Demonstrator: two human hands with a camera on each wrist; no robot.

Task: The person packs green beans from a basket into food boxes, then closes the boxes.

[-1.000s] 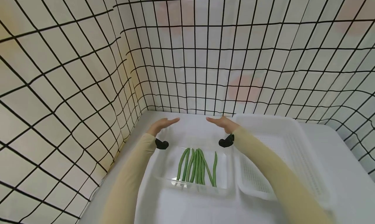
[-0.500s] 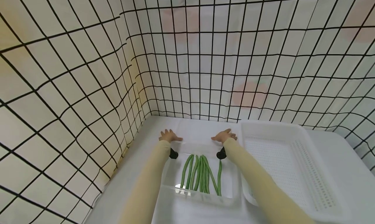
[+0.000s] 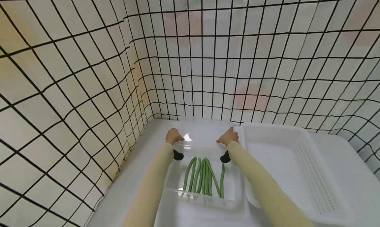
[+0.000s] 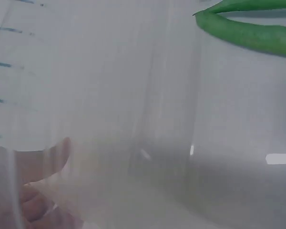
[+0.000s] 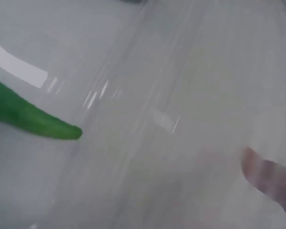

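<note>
Several green beans (image 3: 205, 176) lie side by side in a clear plastic container (image 3: 207, 200). Behind its far rim a clear plastic lid (image 3: 205, 131), catching a bright reflection, stands out against the table. My left hand (image 3: 173, 136) grips the lid's left side, thumb pointing inward. On the opposite side my right hand (image 3: 228, 136) holds it, also with the thumb inward. Through clear plastic in the left wrist view, the left thumb (image 4: 57, 157) shows above curled fingers. A bean tip (image 5: 52, 125) and the right thumb (image 5: 260, 174) appear in the right wrist view.
A white perforated basket (image 3: 319, 174) stands close on the right, partly behind the right sleeve. Black wire grid (image 3: 202, 77) encloses the white table (image 3: 127, 184) at the back and sides. A dark wrist camera (image 3: 178, 155) sits at the left cuff.
Both hands came down from above the container to behind its far rim with fingers spread, then closed on the clear lid, which now shows raised between them. The beans have stayed put.
</note>
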